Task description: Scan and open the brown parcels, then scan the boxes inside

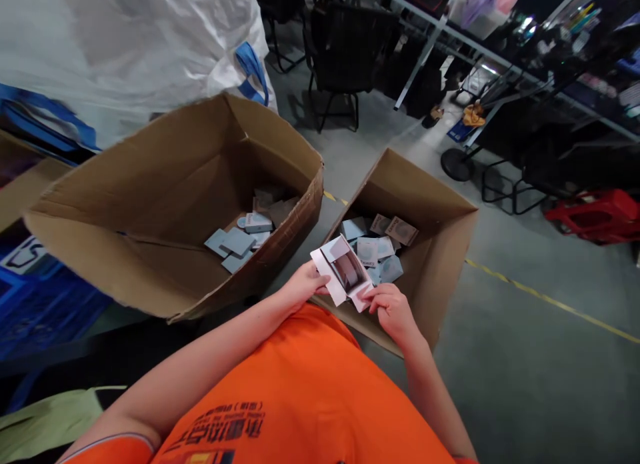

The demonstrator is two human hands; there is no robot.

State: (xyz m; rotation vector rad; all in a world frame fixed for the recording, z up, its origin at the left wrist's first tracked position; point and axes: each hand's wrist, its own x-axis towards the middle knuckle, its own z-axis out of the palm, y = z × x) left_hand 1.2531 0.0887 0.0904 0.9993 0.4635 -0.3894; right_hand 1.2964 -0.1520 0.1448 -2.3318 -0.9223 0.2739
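Small open-topped box [331, 279] at centre of frame, between the two hands, tilted, its mouth showing a rounded pale form inside; details too dim to tell. Left hand [306, 284] at its left edge, thumb over the near panel, fingers curled beneath, gripping. Right hand [393, 309] at its lower-right corner, fingers bent, pinching a flap. Right cardboard box [447, 264], right of centre, lies beyond and below, pale packets [367, 252] inside. Left cardboard box [150, 184], left of centre, holds similar packets.
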